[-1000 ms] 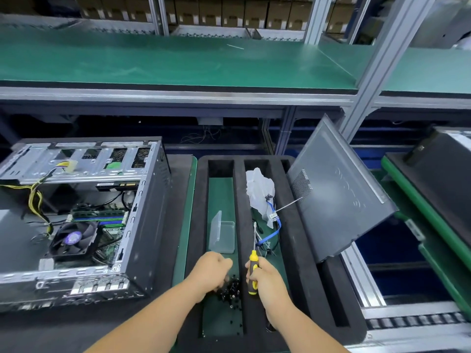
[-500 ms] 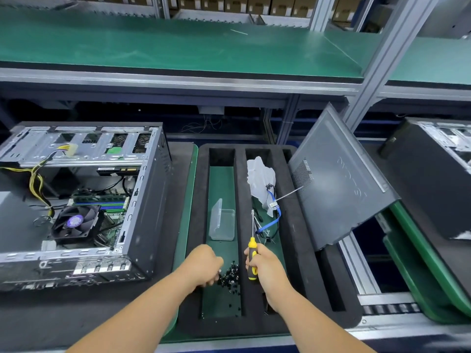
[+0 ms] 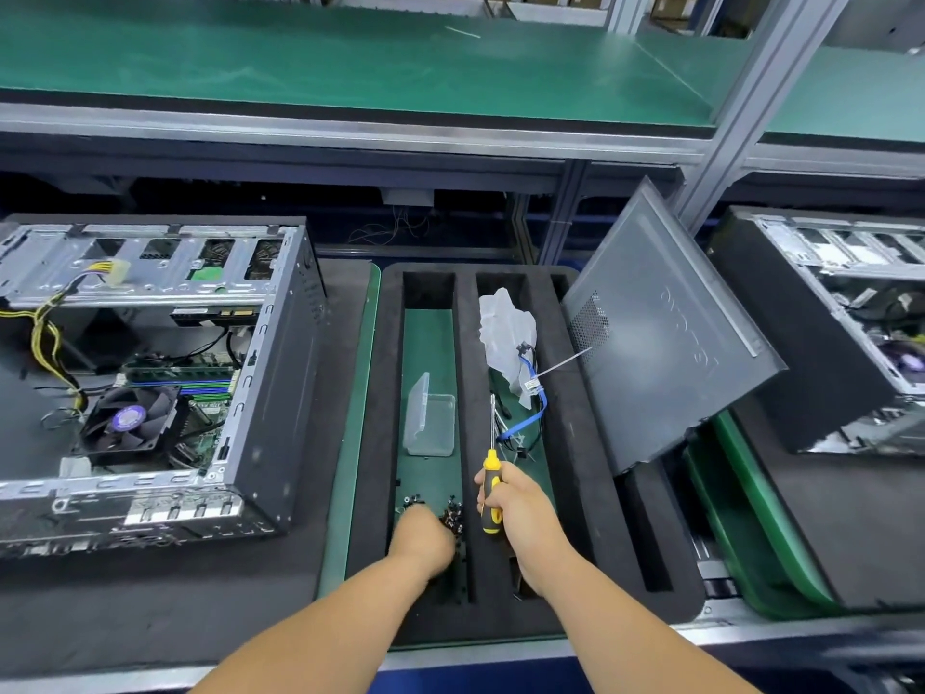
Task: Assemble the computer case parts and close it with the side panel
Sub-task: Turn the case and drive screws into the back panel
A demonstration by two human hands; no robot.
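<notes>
Head view looks down on a dark tabletop [image 3: 165, 608] with a black foam tray [image 3: 590, 493] at the centre. Right hand [image 3: 520, 513] has its grip wrapped round the yellow-and-black handle of a screwdriver [image 3: 491, 485], whose thin shaft points toward 12 o'clock over the tray's right slot. Left hand [image 3: 423, 540] sits at 9 o'clock of the right hand, knuckles up, fingers curled down into a pile of small black screws [image 3: 453, 515] in the left slot; whether its grip holds a screw cannot be told, since the fingertips are hidden.

At 9 o'clock of both hands, well apart from them, lies the open computer case [image 3: 210, 393], its fan [image 3: 127, 423] and yellow cables [image 3: 47, 343] showing. The grey side panel [image 3: 665, 343] leans tilted at about 2 o'clock of the right hand, its lower edge resting on the tray's right side, apart from both grips.

A clear plastic box [image 3: 430, 423] lies in the left slot at 12 o'clock of the left hand. A white bag [image 3: 505, 323] and a blue cable [image 3: 533, 413] lie in the right slot beyond the screwdriver tip. A second case [image 3: 821, 343] stands at 3 o'clock.
</notes>
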